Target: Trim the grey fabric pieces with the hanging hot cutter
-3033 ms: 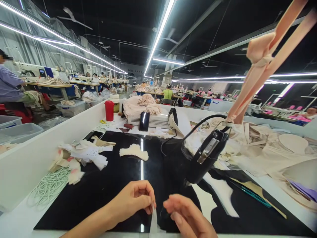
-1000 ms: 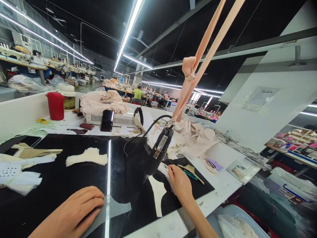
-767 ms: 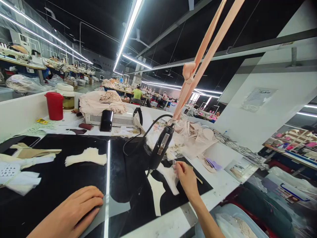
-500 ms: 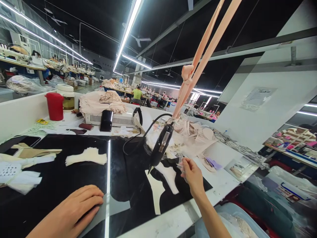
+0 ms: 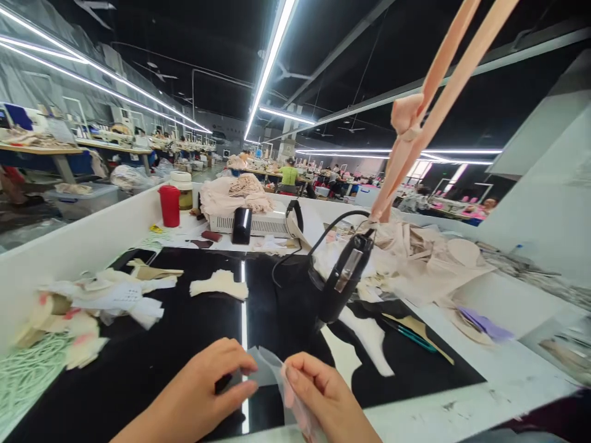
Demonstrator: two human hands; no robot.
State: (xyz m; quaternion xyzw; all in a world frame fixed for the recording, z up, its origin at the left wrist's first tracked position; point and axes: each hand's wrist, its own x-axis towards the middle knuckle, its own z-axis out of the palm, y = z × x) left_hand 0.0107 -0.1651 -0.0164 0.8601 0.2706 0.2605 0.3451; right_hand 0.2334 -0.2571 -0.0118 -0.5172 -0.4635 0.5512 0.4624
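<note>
My right hand [image 5: 325,394] pinches a thin translucent sheet [image 5: 298,403] between thumb and fingers, low over the glossy black work surface [image 5: 194,351]. Just left of it my left hand [image 5: 215,384] is raised, thumb and fingers apart with nothing in them, close to the sheet's edge. A greyish translucent piece [image 5: 268,374] shows behind the hands. Two cream cut fabric pieces [image 5: 369,341] lie beyond my right hand, one partly hidden by it. Above them a black corded hand tool [image 5: 347,271] hangs from a knotted peach fabric strap [image 5: 410,132].
Farther left lies a cream fabric stack [image 5: 219,284], with bundled pieces [image 5: 124,295] and pale green cords [image 5: 32,375] beyond. A teal-handled tool [image 5: 415,338] rests at right. Behind stand a phone [image 5: 242,226] and a red cup [image 5: 169,206]; fabric scraps [image 5: 429,258] heap at back right.
My right hand has come in from the right with the translucent sheet. My left hand has lifted off the grey piece and its fingers have spread. The view has turned left.
</note>
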